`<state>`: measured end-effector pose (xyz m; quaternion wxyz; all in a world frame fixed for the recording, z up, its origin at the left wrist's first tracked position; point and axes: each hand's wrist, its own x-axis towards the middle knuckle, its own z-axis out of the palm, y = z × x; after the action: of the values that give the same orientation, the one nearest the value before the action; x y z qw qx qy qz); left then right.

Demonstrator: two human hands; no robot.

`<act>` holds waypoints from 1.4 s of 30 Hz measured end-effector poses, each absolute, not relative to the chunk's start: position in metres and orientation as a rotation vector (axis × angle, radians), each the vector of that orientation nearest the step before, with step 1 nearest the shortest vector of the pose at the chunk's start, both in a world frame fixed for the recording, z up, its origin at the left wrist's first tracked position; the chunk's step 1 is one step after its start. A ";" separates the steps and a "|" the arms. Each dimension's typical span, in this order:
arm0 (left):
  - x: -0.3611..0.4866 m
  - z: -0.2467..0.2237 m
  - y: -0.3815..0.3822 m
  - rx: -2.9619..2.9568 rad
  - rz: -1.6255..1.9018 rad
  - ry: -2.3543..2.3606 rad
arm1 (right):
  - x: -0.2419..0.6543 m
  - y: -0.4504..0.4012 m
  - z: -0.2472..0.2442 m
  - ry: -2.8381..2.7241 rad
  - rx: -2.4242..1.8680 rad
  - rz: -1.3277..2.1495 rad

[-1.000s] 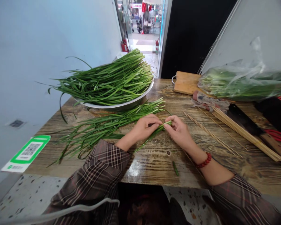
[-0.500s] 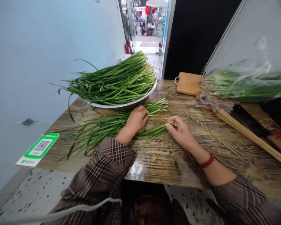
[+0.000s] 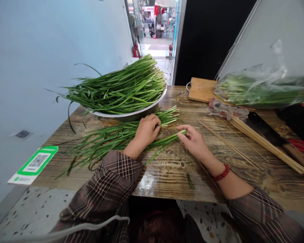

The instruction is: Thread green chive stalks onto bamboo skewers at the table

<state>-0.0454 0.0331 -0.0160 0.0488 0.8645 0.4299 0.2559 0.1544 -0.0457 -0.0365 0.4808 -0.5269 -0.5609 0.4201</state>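
Note:
A pile of garlic chives (image 3: 108, 136) lies on the wooden table, its pale cut ends pointing right. My left hand (image 3: 148, 130) rests over these stalks with its fingers curled around some of them. To its right, my right hand (image 3: 192, 140) pinches the pale ends of a few chives (image 3: 168, 139) between thumb and fingers. Their green leaves trail left under my left hand. A thin stick-like line runs beneath my right wrist; I cannot tell whether it is a skewer. Behind both hands, a metal bowl (image 3: 139, 114) holds a large heap of chives (image 3: 119, 87).
Loose bamboo skewers (image 3: 229, 143) and a thick skewer bundle (image 3: 268, 143) lie to the right, beside a cleaver (image 3: 266, 130). Further back are a cutting board (image 3: 201, 89), a crumpled cloth (image 3: 226, 109) and a bag of greens (image 3: 266, 89). A QR-code card (image 3: 35, 163) lies at the left edge.
The whole view has shifted slightly, so things appear a little further left. Both hands keep nearly the same grip and place on the chives.

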 end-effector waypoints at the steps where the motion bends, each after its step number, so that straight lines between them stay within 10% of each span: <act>1: -0.045 -0.015 0.031 2.634 0.754 1.329 | 0.154 -0.046 -0.036 -1.361 -1.287 1.038; 42: -0.029 0.001 0.011 2.104 0.823 0.923 | 0.155 -0.050 -0.025 -1.423 -1.262 0.970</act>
<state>-0.0289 0.0107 0.0015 0.3434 0.8097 0.3553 0.3166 0.1550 -0.0502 -0.0253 0.4823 -0.5176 -0.5839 0.3981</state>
